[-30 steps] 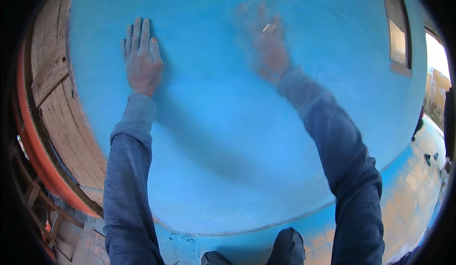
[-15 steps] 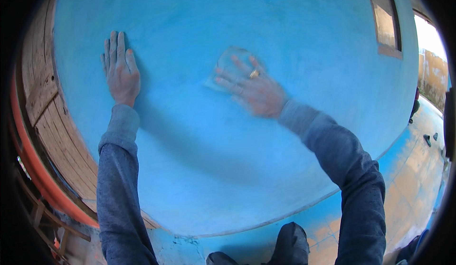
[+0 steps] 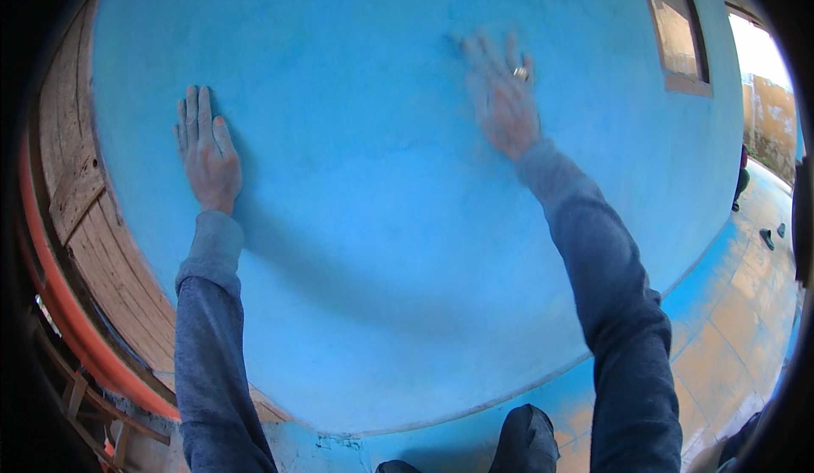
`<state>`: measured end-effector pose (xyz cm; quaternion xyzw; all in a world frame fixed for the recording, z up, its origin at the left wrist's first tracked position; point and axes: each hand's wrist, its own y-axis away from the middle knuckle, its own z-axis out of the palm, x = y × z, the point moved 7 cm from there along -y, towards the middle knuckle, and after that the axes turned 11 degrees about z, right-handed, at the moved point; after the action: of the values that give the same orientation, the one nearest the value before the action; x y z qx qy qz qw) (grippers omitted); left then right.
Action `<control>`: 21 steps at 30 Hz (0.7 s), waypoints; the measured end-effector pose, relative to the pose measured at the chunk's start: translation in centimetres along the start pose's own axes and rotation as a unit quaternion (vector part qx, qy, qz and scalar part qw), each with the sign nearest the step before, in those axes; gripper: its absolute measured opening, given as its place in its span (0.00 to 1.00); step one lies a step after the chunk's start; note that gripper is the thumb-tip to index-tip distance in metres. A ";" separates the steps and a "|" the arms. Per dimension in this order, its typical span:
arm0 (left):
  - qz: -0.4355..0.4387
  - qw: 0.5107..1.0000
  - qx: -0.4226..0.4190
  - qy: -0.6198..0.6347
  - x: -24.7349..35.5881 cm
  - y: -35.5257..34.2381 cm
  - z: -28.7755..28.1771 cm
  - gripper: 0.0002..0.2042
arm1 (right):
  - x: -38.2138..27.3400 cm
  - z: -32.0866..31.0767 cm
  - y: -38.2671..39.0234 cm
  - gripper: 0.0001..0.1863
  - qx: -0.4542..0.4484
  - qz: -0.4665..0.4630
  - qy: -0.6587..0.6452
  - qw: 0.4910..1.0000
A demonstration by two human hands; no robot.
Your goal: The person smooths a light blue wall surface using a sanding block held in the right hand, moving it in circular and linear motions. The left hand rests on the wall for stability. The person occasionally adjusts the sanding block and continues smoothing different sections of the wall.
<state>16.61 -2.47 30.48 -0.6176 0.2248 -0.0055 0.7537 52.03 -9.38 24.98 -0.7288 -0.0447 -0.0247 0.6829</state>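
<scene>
A pale blue wall (image 3: 365, 244) fills most of the head view. My left hand (image 3: 209, 161) lies flat on it at the left, fingers stretched upward and dusted with pale powder; nothing is in it. Higher up and to the right, my right hand (image 3: 503, 100) is pressed to the wall with spread fingers, smeared by motion. It wears a ring (image 3: 521, 73). The thin bluish sheet that showed under this hand half a second ago is now mostly hidden or blurred against the wall. Blue dust coats the cuffs of both sleeves.
Wooden planks (image 3: 127, 274) border the wall at the left, beside an orange curved edge (image 3: 85, 329). A framed window (image 3: 676, 36) is at the upper right. Blue dust covers part of the tiled floor (image 3: 721, 337). Dark shoes (image 3: 766, 238) lie farther off. My knee (image 3: 526, 443) shows below.
My right hand has swept up and to the right across the wall. The left hand stays flat on the wall, while the whole view has shifted slightly.
</scene>
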 end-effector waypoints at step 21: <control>0.004 1.000 0.008 -0.014 -0.2 0.0 -0.6 0.22 | -0.1 1.0 5.9 0.30 -0.092 -0.029 -0.061 0.993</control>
<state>16.25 -2.99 30.49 -0.6106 0.2166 0.0050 0.7617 52.46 -8.79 19.06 -0.7869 -0.1053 -0.0041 0.6080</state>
